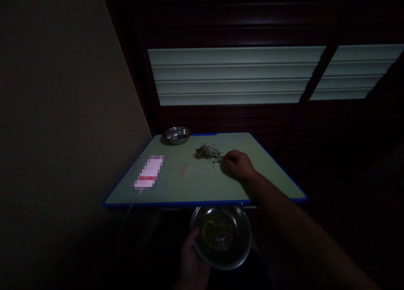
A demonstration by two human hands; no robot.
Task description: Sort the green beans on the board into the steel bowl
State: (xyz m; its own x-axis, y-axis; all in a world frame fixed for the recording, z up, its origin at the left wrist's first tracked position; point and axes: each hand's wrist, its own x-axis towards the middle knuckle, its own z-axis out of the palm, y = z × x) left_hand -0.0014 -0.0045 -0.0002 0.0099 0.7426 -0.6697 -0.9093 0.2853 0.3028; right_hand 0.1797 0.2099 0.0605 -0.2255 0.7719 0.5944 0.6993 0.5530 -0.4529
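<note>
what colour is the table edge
Blue; the table edge shows best in the head view.

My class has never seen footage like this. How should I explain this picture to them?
There is no machine, just a person's bare hands, seen by a camera worn on the head, looking forward and down. The left hand holds a metal bowl with greenish bits inside, below the table's near edge. The right hand pinches a thin pale thing, too dim to name, by a dark green pile. Also on the table: a pale patch, a second bowl and a pixelated object.
</note>
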